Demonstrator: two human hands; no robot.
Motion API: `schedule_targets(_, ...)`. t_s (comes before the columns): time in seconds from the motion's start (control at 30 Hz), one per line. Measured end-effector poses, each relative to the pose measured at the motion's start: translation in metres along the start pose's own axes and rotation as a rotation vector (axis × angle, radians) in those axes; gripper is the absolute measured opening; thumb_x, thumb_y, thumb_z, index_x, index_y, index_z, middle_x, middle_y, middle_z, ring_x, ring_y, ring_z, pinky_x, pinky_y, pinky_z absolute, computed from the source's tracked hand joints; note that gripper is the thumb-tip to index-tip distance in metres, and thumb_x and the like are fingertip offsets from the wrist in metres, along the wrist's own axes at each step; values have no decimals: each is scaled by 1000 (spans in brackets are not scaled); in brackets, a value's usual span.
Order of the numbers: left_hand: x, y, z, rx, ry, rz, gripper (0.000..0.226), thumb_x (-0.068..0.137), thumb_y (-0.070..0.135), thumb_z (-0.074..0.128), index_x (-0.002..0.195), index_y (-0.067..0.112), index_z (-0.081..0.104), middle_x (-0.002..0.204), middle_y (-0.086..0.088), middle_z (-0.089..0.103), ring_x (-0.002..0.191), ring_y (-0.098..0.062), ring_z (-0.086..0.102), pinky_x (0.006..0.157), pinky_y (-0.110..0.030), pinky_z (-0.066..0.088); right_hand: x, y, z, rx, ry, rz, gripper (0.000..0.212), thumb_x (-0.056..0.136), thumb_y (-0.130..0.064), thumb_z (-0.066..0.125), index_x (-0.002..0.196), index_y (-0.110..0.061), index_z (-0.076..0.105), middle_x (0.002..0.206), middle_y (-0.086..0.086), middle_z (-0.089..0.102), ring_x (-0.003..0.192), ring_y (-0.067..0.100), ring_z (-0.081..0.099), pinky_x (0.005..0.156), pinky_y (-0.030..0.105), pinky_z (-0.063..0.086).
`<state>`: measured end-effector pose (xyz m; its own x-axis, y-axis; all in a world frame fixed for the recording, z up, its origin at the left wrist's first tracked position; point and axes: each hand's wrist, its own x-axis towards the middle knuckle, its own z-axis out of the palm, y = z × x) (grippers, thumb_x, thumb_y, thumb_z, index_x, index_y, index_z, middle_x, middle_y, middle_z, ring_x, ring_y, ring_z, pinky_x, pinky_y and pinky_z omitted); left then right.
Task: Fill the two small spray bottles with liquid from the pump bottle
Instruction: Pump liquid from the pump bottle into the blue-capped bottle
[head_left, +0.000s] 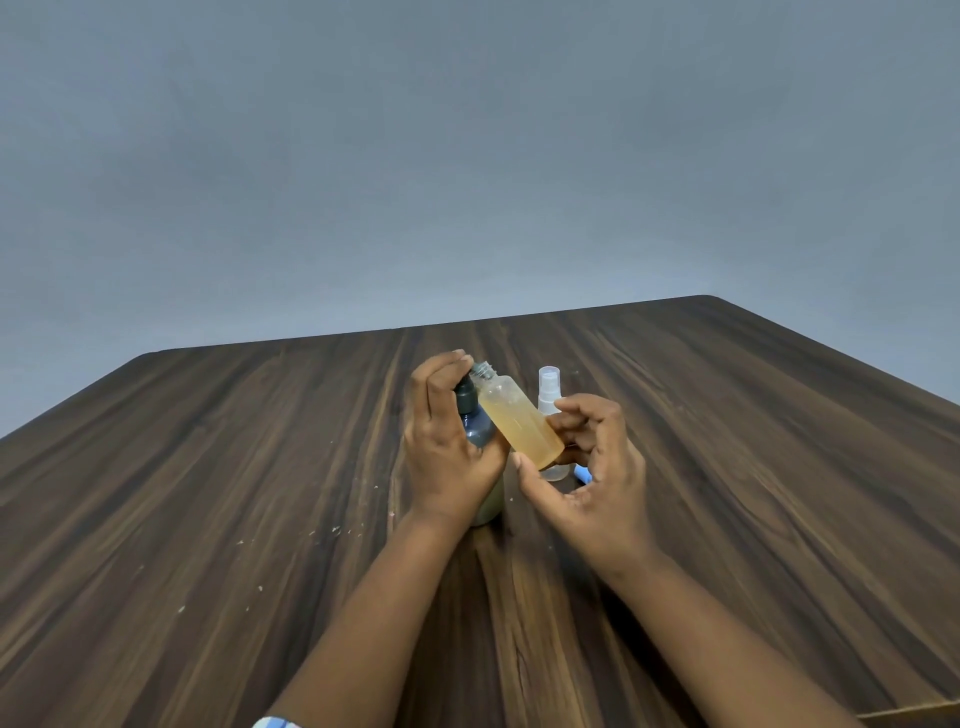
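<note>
My right hand (587, 467) grips the base of a small clear spray bottle (519, 418). Its cap is off, it holds amber liquid, and it tilts with its threaded neck up and left against the pump's spout. My left hand (447, 441) wraps the dark pump bottle (480, 431), fingers over the pump head. The pump bottle stands on the table, mostly hidden by the hand. A second small spray bottle (549, 395) with a white spray top stands upright just behind my right hand.
A dark wood-grain table (208, 493) spreads to all sides. A small blue-and-white piece (583, 473), perhaps the loose spray cap, lies on the table by my right hand. Pale crumbs dot the wood on the left. A grey wall rises behind.
</note>
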<state>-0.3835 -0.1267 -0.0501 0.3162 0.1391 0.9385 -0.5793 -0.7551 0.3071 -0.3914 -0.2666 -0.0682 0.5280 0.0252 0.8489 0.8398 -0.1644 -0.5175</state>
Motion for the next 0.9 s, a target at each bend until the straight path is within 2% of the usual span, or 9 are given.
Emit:
schedule_targets(0.2, -2, -3, -1, 26, -9, 26, 68, 70, 26, 69, 128, 16, 35, 130, -3, 36, 120, -19, 44, 94, -13, 41, 0, 0, 1, -7, -4, -4, 51, 72, -32, 72, 114, -24, 44, 99, -13, 55, 94, 5, 60, 74, 7, 49)
schedule_targets(0.33, 1, -1, -2, 3, 5, 12, 60, 67, 28, 67, 118, 17, 38, 120, -2, 39, 108, -16, 48, 87, -8, 41, -1, 1, 1, -1, -2, 2, 51, 72, -31, 72, 114, -24, 44, 98, -8, 57, 92, 7, 61, 73, 10, 50)
schedule_targets(0.43, 0, 1, -2, 19, 9, 1, 58, 67, 28, 64, 118, 18, 38, 119, -1, 39, 108, -16, 48, 86, -8, 40, -1, 0, 1, 1, -1, 3, 51, 72, -31, 72, 115, -26, 44, 99, -13, 56, 92, 8, 62, 74, 12, 51)
schedule_targets(0.57, -2, -1, -2, 52, -9, 22, 67, 70, 28, 66, 127, 16, 34, 129, -3, 35, 117, -20, 46, 88, -20, 46, -1, 0, 0, 7, 0, 12, 51, 72, -32, 72, 115, -27, 44, 100, -12, 56, 93, 7, 62, 75, 11, 50)
schedule_targets(0.63, -2, -2, -2, 53, -13, 29, 68, 70, 29, 66, 128, 15, 34, 130, -4, 35, 118, -21, 45, 89, -21, 46, -1, 0, 0, 12, 3, 17, 51, 72, -32, 72, 114, -27, 45, 99, -12, 57, 92, 7, 62, 74, 12, 50)
schedule_targets(0.73, 0, -1, -2, 33, 3, 31, 63, 68, 27, 66, 123, 16, 37, 125, -3, 38, 113, -19, 48, 87, -19, 46, -1, 0, 1, 10, 12, 12, 50, 72, -32, 71, 114, -26, 45, 97, -12, 56, 89, 8, 62, 73, 11, 51)
schedule_targets(0.83, 1, 3, -2, 39, 16, -5, 58, 66, 28, 64, 118, 18, 39, 118, 0, 40, 104, -16, 51, 77, -27, 51, -1, 0, 1, 16, 5, 17, 50, 72, -31, 71, 114, -27, 45, 97, -11, 56, 89, 8, 62, 73, 11, 51)
schedule_targets(0.9, 0, 3, -2, 51, 12, -4, 59, 67, 28, 64, 119, 18, 39, 119, 0, 39, 106, -16, 51, 78, -27, 51, -1, -1, 1, 15, 4, 17, 50, 72, -31, 71, 114, -27, 45, 98, -12, 56, 90, 8, 62, 73, 11, 51)
